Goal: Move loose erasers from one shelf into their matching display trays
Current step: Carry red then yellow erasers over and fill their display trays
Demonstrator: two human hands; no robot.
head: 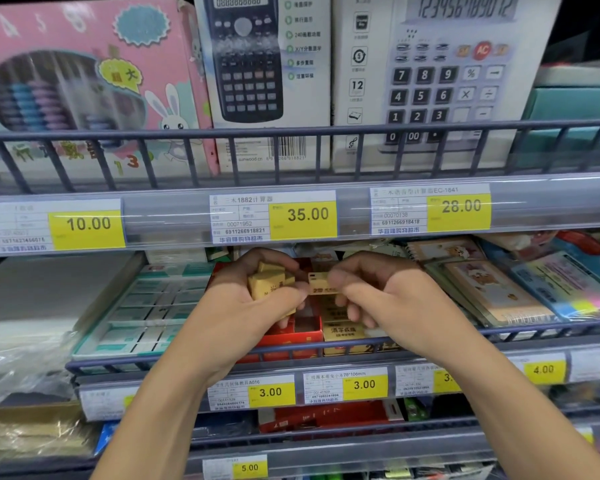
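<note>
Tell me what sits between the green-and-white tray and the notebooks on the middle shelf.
In the head view, the red display tray and yellow eraser tray sit there, under the left hand and right hand holding yellow erasers.

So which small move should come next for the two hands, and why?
Probably the right hand should lower its single yellow eraser into the yellow tray just below, since their colours match. The left hand holds several more erasers.

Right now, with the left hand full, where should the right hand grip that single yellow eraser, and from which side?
Grip the single eraser by its right end, coming from the right, as the right hand does. It lies flat, long side across, with its left end against the left hand, which holds a clump of erasers. Probably only the right end is free, above the red tray.
</note>
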